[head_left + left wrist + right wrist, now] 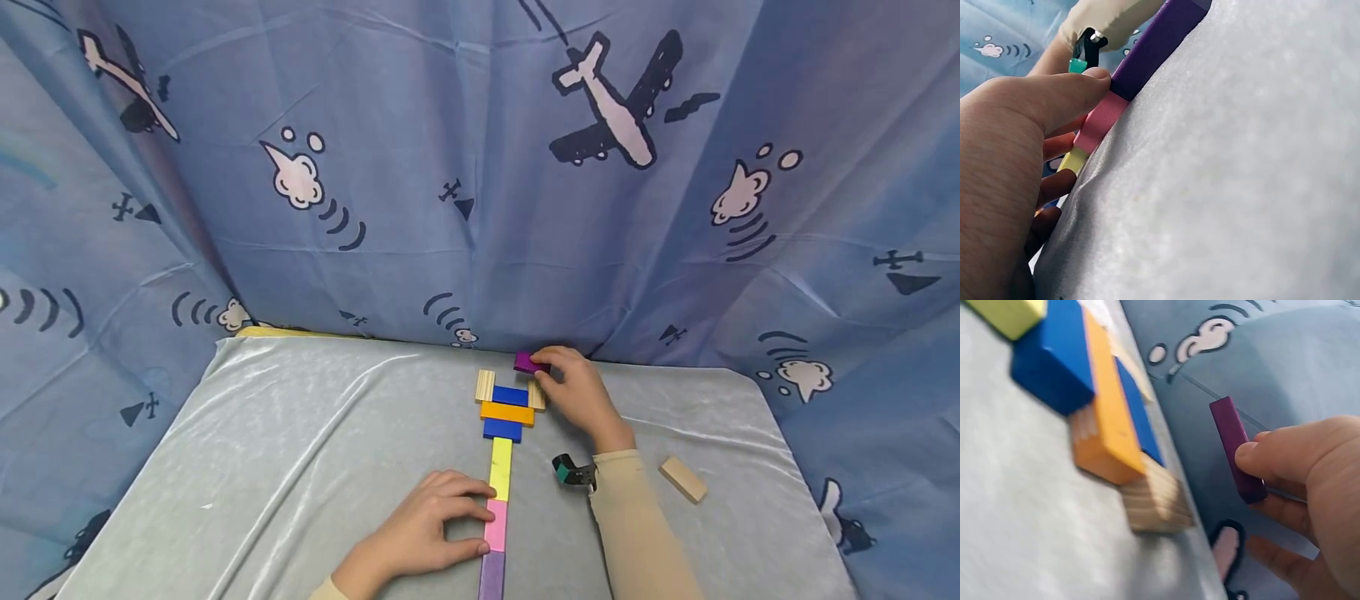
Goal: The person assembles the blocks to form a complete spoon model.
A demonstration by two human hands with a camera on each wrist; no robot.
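My right hand (581, 398) pinches a purple wooden block (1227, 428) between thumb and fingers, just beyond the far end of a line of blocks. That line has a lower blue block (502, 429), an orange block (507, 414) laid crosswise, and an upper blue block (511, 396) between two plain wood blocks (485, 386). Nearer to me come a yellow block (501, 467), a pink block (496, 527) and a violet block (492, 575), end to end. My left hand (427, 521) rests at their left side, its fingertips touching the row near the pink block.
A loose plain wood block (683, 479) lies right of my right forearm. Grey velvety cloth (300, 467) covers the table. A blue curtain (480, 167) with printed planes hangs along the far edge. A wrist camera (572, 471) is strapped at my right sleeve.
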